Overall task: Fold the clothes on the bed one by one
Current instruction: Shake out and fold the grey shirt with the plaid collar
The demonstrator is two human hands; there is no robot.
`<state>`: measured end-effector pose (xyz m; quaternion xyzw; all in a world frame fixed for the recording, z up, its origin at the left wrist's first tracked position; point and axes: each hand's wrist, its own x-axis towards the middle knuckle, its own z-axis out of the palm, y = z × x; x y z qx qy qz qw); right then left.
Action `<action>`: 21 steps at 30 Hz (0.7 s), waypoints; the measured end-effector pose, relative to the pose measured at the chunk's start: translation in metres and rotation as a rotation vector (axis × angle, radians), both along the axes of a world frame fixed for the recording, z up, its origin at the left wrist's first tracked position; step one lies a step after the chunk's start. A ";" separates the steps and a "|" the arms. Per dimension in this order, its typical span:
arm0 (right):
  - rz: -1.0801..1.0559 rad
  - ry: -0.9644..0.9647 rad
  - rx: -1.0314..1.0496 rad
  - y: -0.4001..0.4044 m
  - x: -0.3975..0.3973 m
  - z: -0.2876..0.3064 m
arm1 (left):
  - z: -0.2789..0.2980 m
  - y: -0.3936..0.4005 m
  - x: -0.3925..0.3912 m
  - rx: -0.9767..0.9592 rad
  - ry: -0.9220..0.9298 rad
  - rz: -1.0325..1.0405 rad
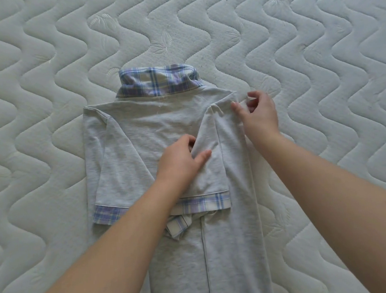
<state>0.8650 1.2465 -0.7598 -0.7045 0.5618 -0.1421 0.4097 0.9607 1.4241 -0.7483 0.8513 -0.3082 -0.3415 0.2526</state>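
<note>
Left hand [180, 157] pinches grey shirt [140, 132] sleeve; right hand [260, 115] at shoulder fold

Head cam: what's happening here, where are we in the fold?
A person is folding a grey shirt with a plaid collar, laid back-up on a quilted mattress. Both sides and both plaid-cuffed sleeves are already folded in over the back. The left hand pinches the edge of the right-side sleeve near the middle, while the right hand touches the folded edge at the shoulder, fingers loosely curled. The lengthwise fold looks nearly finished; the bottom has not yet been folded up.
</note>
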 end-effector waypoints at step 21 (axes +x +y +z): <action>-0.173 0.203 0.068 -0.015 0.028 0.002 | -0.003 -0.021 0.020 0.149 0.093 0.075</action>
